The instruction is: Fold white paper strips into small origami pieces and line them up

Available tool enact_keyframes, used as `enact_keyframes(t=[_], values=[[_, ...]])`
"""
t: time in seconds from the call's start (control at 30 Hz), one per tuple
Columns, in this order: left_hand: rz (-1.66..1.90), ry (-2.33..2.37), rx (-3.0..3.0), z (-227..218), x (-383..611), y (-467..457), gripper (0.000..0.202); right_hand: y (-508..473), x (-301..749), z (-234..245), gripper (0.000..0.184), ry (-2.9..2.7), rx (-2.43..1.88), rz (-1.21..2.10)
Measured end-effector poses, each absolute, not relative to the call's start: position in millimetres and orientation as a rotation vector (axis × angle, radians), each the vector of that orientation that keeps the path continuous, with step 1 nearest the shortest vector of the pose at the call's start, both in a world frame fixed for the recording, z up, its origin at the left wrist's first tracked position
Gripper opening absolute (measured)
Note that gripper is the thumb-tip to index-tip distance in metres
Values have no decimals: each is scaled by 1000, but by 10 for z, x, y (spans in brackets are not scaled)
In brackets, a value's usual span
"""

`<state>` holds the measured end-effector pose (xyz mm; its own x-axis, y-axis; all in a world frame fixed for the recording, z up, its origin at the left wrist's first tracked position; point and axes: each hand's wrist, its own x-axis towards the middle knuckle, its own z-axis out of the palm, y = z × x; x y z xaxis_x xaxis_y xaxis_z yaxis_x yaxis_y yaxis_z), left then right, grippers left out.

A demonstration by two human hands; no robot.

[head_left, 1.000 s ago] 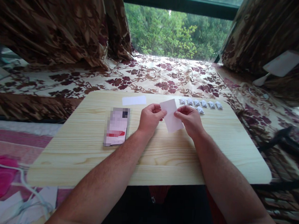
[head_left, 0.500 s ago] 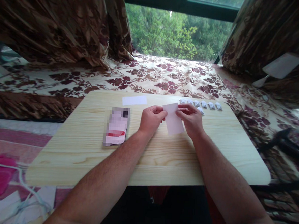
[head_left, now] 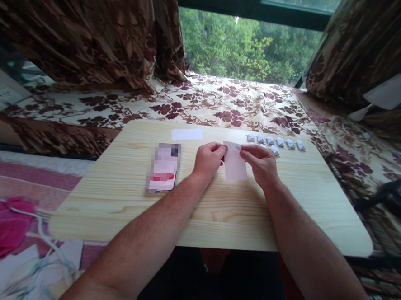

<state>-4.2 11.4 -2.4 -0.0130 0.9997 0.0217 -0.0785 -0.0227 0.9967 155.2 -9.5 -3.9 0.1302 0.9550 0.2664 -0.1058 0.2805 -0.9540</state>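
A small rectangular piece of white paper is held up over the wooden table between both hands. My left hand pinches its upper left edge between thumb and fingers. On the upper right edge, my right hand grips the same paper, its thumb on the near face. Several small folded white paper pieces stand in a row just beyond my right hand, with another closer to it. The fingertips behind the paper are partly hidden.
The pale wooden table has rounded corners. A phone with a blurred screen lies left of my hands. A white paper strip rests near the far edge. Floral cloth covers the window ledge; a white lamp stands right.
The paper has turned slightly to hang straighter, and my right fingers have shifted a little along its upper edge. The whole view has swung slightly left. Both hands keep their hold.
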Motion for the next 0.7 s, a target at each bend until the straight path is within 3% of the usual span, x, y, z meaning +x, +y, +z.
enact_keyframes(t=[0.27, 0.7], values=[[1282, 1129, 1161, -20, -44, 119, 21, -128, 1560, -11, 23, -1291, -943, 1023], [1263, 1086, 1181, -12, -40, 95, 37, -91, 1571, -23, 43, -1275, -1017, 1151]])
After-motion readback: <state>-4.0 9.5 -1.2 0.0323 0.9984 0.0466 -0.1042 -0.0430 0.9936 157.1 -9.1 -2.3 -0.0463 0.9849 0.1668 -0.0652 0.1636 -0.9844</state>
